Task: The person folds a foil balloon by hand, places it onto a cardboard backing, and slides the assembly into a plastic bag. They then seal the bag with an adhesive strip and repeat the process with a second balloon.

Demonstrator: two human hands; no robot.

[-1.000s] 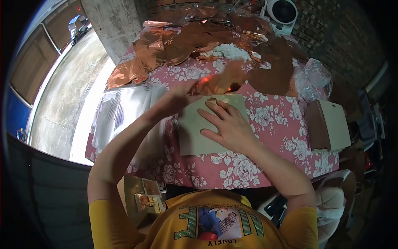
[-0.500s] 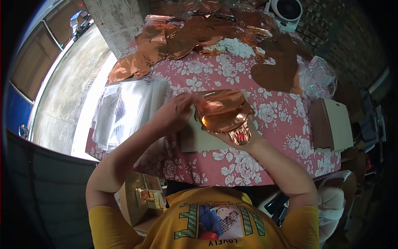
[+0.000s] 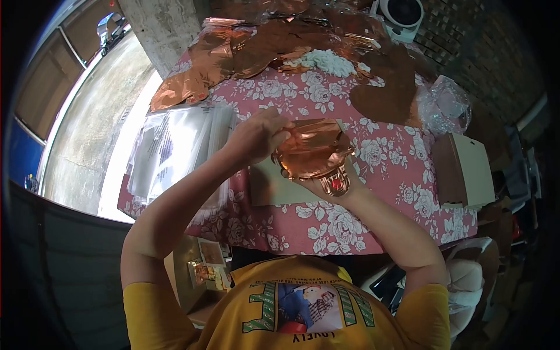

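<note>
A folded copper-coloured foil piece [image 3: 312, 153] with a red mark on its lower tab lies across my right hand [image 3: 329, 185], which supports it from below; most of that hand's fingers are hidden under the foil. My left hand [image 3: 259, 135] pinches the foil's upper left edge, its fingers bent together. Beneath both hands is a beige card [image 3: 271, 186] on the pink floral tablecloth [image 3: 344, 230]. Left of my left hand sits a stack of clear plastic bags [image 3: 175, 154].
Large copper foil sheets [image 3: 216, 58] spread over the table's far side, with a white stringy bundle [image 3: 331, 63] among them. At right are crumpled clear plastic [image 3: 446, 108] and a beige box [image 3: 464, 170]. A white fan [image 3: 402, 17] stands behind. An open carton [image 3: 192, 280] is below the table's edge.
My left hand has moved slightly up and right along the foil's upper left edge. The foil looks flatter and a little higher in view. The whole view has shifted slightly.
</note>
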